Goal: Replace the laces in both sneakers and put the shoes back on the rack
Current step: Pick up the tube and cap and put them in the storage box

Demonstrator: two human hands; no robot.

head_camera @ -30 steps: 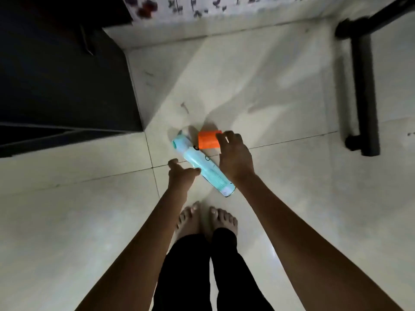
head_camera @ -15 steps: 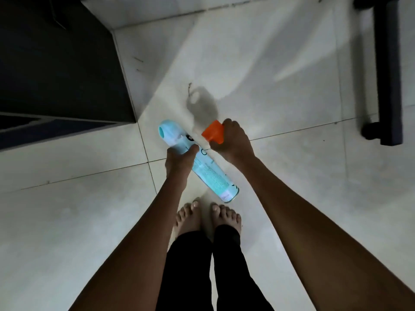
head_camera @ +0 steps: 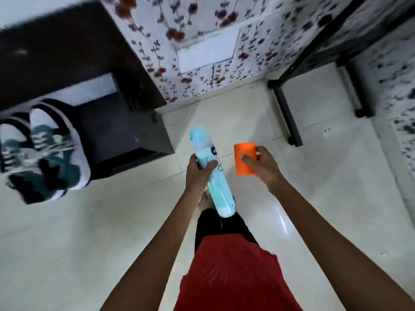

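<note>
Two white and green sneakers (head_camera: 45, 151) with laces stand side by side on a dark rack (head_camera: 125, 135) at the left. My left hand (head_camera: 199, 171) grips a long light-blue spray can (head_camera: 213, 173), held above the floor with its top pointing away from me. My right hand (head_camera: 262, 167) holds an orange cap (head_camera: 244, 159) beside the can, about a hand's width to its right. The view is blurred.
A wall with flower-patterned paper (head_camera: 202, 41) rises ahead. A black metal frame (head_camera: 289, 117) stands on the pale tiled floor (head_camera: 336, 198) at the right. My legs in black trousers and a red garment (head_camera: 229, 270) are below my arms.
I have lifted the spray can and the orange cap off the floor and straightened up. The view has tilted up, bringing the sneakers on the rack and the wall into sight.
</note>
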